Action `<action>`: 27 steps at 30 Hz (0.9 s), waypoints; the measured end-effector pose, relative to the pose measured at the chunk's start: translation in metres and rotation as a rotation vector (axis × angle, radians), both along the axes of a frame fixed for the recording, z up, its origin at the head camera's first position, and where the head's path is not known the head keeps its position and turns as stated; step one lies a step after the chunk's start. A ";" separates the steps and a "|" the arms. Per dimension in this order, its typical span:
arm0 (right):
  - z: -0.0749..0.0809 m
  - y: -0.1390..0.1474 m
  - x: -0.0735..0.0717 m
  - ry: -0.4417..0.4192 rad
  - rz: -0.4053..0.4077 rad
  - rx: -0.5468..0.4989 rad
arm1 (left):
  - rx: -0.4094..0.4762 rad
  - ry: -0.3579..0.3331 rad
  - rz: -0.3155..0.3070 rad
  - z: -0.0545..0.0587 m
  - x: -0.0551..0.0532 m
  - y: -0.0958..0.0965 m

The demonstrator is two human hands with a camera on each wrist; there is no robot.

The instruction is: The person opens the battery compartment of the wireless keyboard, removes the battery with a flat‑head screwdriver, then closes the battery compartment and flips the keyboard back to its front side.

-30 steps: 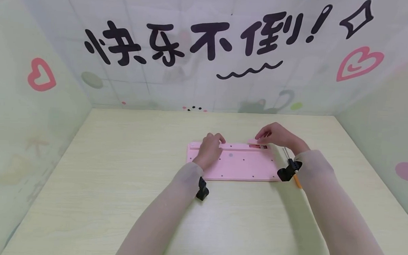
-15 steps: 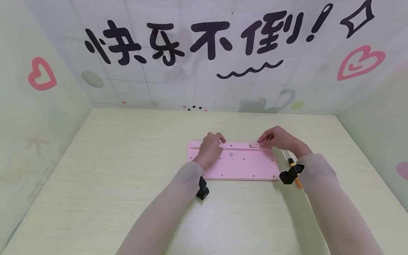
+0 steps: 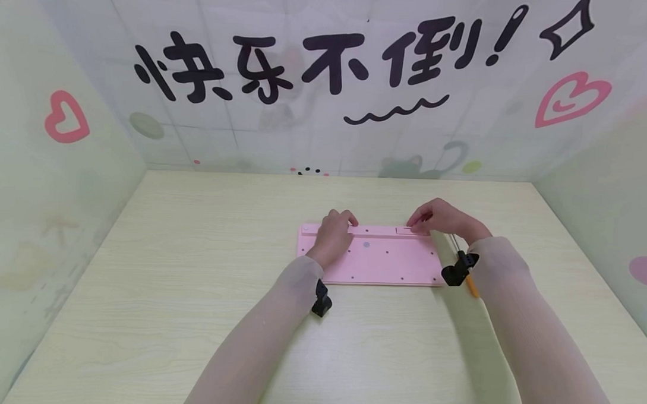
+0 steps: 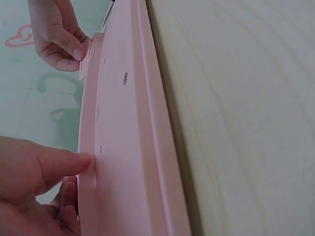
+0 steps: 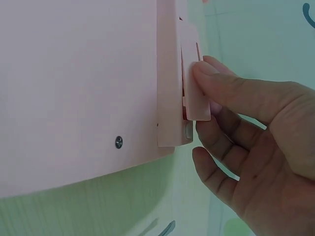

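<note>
A pink keyboard (image 3: 385,266) lies underside up, with small screws and a raised ridge along its far edge. My left hand (image 3: 332,238) grips that ridge left of the middle; in the left wrist view its thumb (image 4: 74,163) presses the ridge top and the fingers curl behind. At the ridge's right end, my right hand (image 3: 445,219) pinches a thin pink battery cover (image 5: 198,105) between thumb and fingers. The cover overlaps the battery slot, and in the right wrist view a narrow gap shows along its side.
To the keyboard's right lies a screwdriver (image 3: 472,286) with an orange handle, partly hidden under the right wrist and its black camera (image 3: 458,269). The pale wooden table (image 3: 192,280) is enclosed by printed walls at the back and both sides.
The right hand has brought the battery cover from behind the open slot down over it, so the red inside seen earlier is now covered. The left hand and keyboard have stayed put.
</note>
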State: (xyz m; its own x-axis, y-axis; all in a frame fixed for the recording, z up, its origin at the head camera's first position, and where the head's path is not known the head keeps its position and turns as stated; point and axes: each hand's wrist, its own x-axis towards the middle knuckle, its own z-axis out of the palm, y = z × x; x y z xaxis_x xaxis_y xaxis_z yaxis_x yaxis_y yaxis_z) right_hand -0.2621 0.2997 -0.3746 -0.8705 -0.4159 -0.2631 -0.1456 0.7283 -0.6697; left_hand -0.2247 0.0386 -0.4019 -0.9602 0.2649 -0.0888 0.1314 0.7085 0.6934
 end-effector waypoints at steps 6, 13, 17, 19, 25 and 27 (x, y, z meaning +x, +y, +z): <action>0.000 0.000 -0.006 -0.049 0.014 0.007 | -0.002 0.003 0.001 0.000 0.000 0.000; 0.001 0.001 -0.011 -0.087 0.007 0.022 | -0.002 0.002 0.007 0.000 0.000 0.000; 0.001 0.002 -0.014 -0.105 0.026 -0.016 | -0.004 0.002 0.007 0.001 0.001 0.001; 0.002 0.002 -0.015 -0.113 0.052 -0.048 | -0.003 0.002 0.008 0.001 0.001 0.000; 0.004 0.002 -0.018 -0.137 0.044 -0.035 | -0.006 0.000 0.010 0.001 0.000 0.001; 0.003 0.001 -0.020 -0.138 0.021 0.001 | -0.006 -0.001 0.010 0.001 0.000 0.001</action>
State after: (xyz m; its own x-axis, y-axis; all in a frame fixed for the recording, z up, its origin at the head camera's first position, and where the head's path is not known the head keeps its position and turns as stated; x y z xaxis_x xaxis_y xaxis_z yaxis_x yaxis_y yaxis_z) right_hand -0.2816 0.3012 -0.3719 -0.8174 -0.4330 -0.3799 -0.0674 0.7268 -0.6836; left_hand -0.2248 0.0395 -0.4009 -0.9626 0.2552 -0.0911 0.1241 0.7141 0.6890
